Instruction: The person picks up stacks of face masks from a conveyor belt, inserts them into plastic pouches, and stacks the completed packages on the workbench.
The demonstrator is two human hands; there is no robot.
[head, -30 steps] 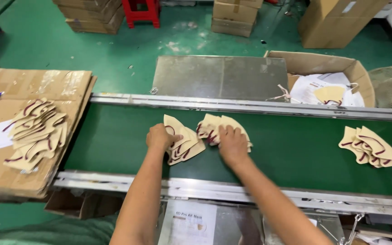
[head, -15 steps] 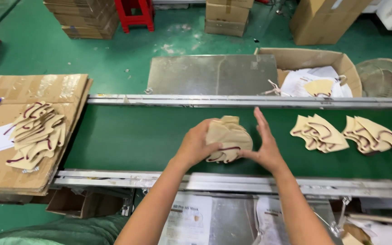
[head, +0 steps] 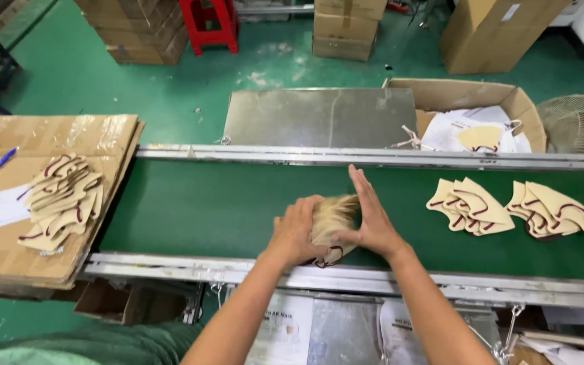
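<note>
Stack of cream cut pieces pressed between two hands

On the green conveyor belt (head: 190, 209), near its front rail, the left hand (head: 297, 230) grips the stack (head: 332, 220) while the right hand (head: 372, 220) presses flat against its other side.

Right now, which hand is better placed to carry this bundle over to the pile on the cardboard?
Left, probably. The left hand grips the bundle on the side facing the pile.

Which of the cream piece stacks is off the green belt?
The fanned stack on the cardboard-covered table at far left. The others lie on the belt: one between both hands, more to the right.
</note>
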